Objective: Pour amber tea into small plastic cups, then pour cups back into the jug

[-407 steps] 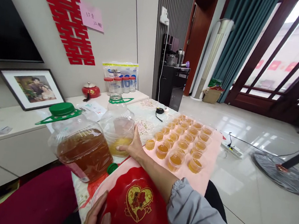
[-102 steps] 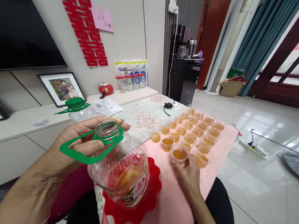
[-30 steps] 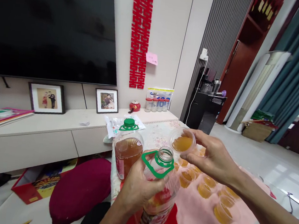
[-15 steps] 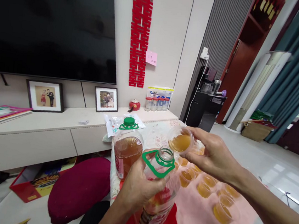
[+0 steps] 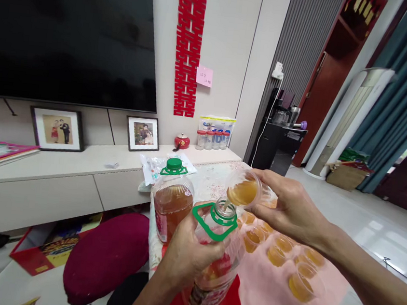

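My left hand (image 5: 193, 253) is wrapped round a clear plastic bottle (image 5: 217, 280) just below its green carrying ring. The bottle stands uncapped on a red mat (image 5: 229, 301). In my right hand (image 5: 285, 207) is a clear plastic cup (image 5: 243, 189) of amber liquid, tipped over the bottle mouth. A thin stream runs from the cup's rim into the neck. Behind to the left stands a capped bottle (image 5: 173, 202) of brownish liquid with a green lid. Several cups of amber liquid (image 5: 300, 284) rest on the pink cloth to the right.
The pink cloth (image 5: 261, 294) covers the near part of the table. A maroon round stool (image 5: 108, 259) stands at the left. Along the wall, the white cabinet (image 5: 59, 176) holds framed photos, a red pot (image 5: 182, 141) and several red-lidded jars (image 5: 209, 141).
My right hand has tilted the cup further and brought it slightly left and down to the bottle mouth. Liquid now flows from it. My left hand keeps its hold.
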Demonstrator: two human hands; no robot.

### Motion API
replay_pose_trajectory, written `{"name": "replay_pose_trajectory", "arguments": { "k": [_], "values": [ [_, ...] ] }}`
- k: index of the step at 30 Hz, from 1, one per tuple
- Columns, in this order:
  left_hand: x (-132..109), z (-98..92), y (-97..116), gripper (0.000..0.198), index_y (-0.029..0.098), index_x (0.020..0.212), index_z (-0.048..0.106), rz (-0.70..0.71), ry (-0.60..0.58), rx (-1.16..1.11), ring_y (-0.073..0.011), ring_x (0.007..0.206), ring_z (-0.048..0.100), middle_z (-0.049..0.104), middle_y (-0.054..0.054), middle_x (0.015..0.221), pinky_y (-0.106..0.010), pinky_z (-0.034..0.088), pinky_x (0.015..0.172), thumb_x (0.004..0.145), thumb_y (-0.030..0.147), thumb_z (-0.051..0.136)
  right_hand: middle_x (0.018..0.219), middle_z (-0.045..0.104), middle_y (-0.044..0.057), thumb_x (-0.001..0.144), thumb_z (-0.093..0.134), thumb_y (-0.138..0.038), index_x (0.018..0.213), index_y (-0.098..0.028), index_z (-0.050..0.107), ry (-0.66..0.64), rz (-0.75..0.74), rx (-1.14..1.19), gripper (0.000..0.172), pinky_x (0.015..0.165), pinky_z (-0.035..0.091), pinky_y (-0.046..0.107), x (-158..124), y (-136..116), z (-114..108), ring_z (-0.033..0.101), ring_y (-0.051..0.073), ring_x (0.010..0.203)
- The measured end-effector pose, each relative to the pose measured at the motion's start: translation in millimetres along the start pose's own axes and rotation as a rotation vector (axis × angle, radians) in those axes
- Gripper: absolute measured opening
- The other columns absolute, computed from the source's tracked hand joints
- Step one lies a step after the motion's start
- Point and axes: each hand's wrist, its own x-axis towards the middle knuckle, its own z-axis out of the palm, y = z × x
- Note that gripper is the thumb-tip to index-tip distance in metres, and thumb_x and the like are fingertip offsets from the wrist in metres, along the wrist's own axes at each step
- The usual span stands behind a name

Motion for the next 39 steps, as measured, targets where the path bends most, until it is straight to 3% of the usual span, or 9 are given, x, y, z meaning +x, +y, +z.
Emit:
{"name": "replay_pose_trajectory", "arguments": {
  "k": [4, 18, 39],
  "values": [
    [-0.9, 0.0, 0.4, 0.054, 0.016, 0.126, 0.065, -0.001, -0.004, -0.004, -0.0278, 0.126, 0.074, 0.077, -0.011, 0.137, -0.045, 0.055, 0.119, 0.075, 0.028, 0.081, 0.107, 0.082, 0.009, 0.091, 0.07, -0.023, 0.125, -0.013, 0.069, -0.006, -0.031, -0.026, 0.036, 0.071, 0.059, 0.03, -0.1, 0.0, 0.4, 0.077, 0.019, 0.085],
    [-2.3, -0.7, 2.2, 0.062, 0.016, 0.126, 0.061, -0.033, 0.001, 0.003, -0.0323, 0.126, 0.074, 0.076, -0.016, 0.136, -0.049, 0.055, 0.119, 0.072, 0.038, 0.083, 0.108, 0.082, 0.011, 0.092, 0.072, -0.021, 0.128, -0.008, 0.068, 0.007, -0.087, -0.047, 0.038, 0.073, 0.059, 0.03, 2.9, 2.2, 0.4, 0.078, 0.019, 0.089],
    [-1.7, 0.4, 0.0, 0.061, 0.015, 0.128, 0.061, -0.009, -0.004, -0.026, -0.0278, 0.127, 0.074, 0.076, -0.014, 0.137, -0.042, 0.056, 0.118, 0.074, 0.032, 0.084, 0.109, 0.082, 0.011, 0.094, 0.071, -0.024, 0.13, -0.007, 0.068, -0.009, -0.08, -0.063, 0.04, 0.073, 0.061, 0.032, 2.3, 2.4, -0.5, 0.079, 0.021, 0.093]
  ]
}}
